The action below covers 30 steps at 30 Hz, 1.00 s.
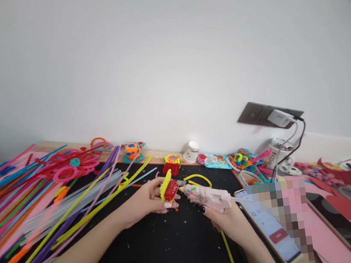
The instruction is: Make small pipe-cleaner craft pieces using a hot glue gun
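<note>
At ctr of frame, our L hand (152, 200) pinches a red-and-yellow piece (171, 190) btwn thumb and fingers, above the black mat (165, 249). Our R hand (221, 219), just right of ctr, wraps round a pale pink glue gun (210, 198), nozzle pointing at the piece's red side; we can't tell if it touches or if glue is flowing. As for progress, red and yellow parts look joined already, w/ gluing apparently underway; what's left we can't say for sure. A bent yellow stem (197, 175) lies loose beyond the nozzle. Upper ctr of the tabletop, a 2nd red-and-yellow item (171, 166) stands near a paper cup (191, 152), looking more complete. Loose stems (104, 205) fill lower left.
</note>
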Tool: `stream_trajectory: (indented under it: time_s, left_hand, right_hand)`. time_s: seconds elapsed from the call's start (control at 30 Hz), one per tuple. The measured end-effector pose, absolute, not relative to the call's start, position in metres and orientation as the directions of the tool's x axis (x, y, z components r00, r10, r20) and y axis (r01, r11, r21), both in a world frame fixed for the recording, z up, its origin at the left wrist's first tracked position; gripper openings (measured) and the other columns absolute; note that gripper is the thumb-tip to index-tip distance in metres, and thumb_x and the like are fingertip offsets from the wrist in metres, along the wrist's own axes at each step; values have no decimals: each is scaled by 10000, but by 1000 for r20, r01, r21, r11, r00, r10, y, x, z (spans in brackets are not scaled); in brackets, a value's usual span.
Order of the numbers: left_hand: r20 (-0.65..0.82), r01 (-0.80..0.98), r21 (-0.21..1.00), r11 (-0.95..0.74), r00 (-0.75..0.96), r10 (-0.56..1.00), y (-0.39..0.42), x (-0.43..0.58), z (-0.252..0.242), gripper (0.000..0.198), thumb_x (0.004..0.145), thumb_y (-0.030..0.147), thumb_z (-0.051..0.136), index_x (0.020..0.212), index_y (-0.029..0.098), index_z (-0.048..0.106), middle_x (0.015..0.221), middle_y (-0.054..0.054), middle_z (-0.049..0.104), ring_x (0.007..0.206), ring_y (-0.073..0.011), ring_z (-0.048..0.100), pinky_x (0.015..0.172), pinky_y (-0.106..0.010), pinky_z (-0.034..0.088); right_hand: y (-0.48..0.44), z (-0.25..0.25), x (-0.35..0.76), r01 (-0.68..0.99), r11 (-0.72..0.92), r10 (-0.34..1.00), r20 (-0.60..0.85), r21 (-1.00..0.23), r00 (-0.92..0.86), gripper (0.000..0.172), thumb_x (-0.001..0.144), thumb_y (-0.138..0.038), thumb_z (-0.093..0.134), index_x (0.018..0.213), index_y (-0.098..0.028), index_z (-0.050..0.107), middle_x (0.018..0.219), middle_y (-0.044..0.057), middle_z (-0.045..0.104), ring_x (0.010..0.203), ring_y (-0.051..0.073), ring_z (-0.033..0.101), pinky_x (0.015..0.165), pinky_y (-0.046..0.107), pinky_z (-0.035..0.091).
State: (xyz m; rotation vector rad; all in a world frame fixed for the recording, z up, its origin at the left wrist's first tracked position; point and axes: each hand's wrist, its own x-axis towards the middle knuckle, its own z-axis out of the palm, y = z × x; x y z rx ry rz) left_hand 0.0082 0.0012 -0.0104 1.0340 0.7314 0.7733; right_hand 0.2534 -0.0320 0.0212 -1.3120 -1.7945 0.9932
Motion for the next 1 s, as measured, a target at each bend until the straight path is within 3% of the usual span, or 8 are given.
stream_trajectory:
  time_s: [0.07, 0.2, 0.37, 0.47, 0.77, 1.0]
  left_hand:
    - [-186, -211, 914, 347, 542, 820, -1, 8, -8, 562, 687, 209, 777, 1180, 223, 508, 1087, -74, 694, 972, -222, 679, 650, -206, 520]
    - [-219, -216, 887, 409, 581, 784, -4, 9, -6, 466, 706, 231, 772, 1120, 198, 562, 1113, -86, 691, 980, -198, 678, 635, -157, 524]
    - [-221, -271, 857, 439, 576, 787, -5, 9, -3, 401, 729, 245, 758, 1080, 180, 577, 1080, -85, 700, 896, -158, 702, 629, -137, 532]
    - [-218, -290, 845, 449, 580, 785, -6, 9, 0, 366, 736, 247, 753, 1047, 171, 577, 1030, -77, 709, 819, -138, 710, 633, -147, 539]
    - [-192, -327, 836, 441, 578, 793, -5, 11, -1, 335, 718, 252, 769, 969, 159, 568, 868, -30, 707, 714, -117, 704, 611, -162, 542]
    - [-245, -312, 822, 476, 561, 791, -7, 12, 1, 341, 686, 203, 793, 974, 143, 621, 900, -36, 712, 741, -99, 694, 626, -144, 546]
  right_hand:
    - [-33, 20, 253, 437, 165, 964, 50, -884, -262, 206, 815, -269, 584, 971, -199, 698, 453, -47, 531, 386, 122, 491, 369, 202, 406]
    - [-33, 20, 251, 417, 186, 960, 74, -890, -271, 235, 819, -288, 587, 1019, -220, 691, 477, -24, 566, 569, 190, 614, 533, 258, 513]
    - [-32, 25, 247, 380, 194, 962, 99, -904, -256, 251, 803, -242, 588, 1036, -176, 652, 783, 36, 678, 706, 195, 629, 646, 298, 533]
    - [-32, 26, 246, 378, 222, 955, 121, -899, -272, 213, 800, -216, 582, 996, -162, 643, 931, 61, 673, 805, 203, 620, 744, 323, 521]
    - [-35, 29, 241, 387, 212, 960, 116, -897, -256, 50, 754, -191, 596, 790, -169, 569, 733, 4, 582, 606, 142, 516, 559, 249, 458]
    - [-37, 27, 239, 396, 255, 948, 148, -882, -281, 73, 743, -189, 614, 716, -183, 547, 691, 0, 570, 672, 169, 550, 657, 273, 482]
